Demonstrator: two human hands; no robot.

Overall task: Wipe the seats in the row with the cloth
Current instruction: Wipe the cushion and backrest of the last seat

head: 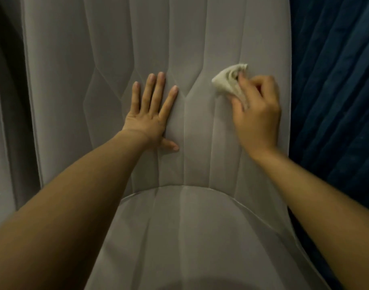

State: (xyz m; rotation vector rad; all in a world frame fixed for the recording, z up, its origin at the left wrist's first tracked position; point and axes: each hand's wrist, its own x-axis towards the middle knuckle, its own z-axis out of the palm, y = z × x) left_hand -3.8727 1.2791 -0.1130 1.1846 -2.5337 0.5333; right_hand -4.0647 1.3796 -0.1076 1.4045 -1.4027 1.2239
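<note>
Lighting: dim, warm-grey and even, no glare; the seat (179, 49) is brightest through its middle, falls to deep shade toward 9 o'clock, and carries a dark pool at 6 o'clock plus a soft shadow beside the left grip (150, 114). Focus: soft overall, low contrast, slight smear on the right grip (256, 114) and cloth (229, 80). Distortion: wide-angle stretch enlarges both forearms toward 7 and 5 o'clock and bows the seat edges; the blue drape (336, 80) at 3 o'clock goes near-black in its folds.
</note>
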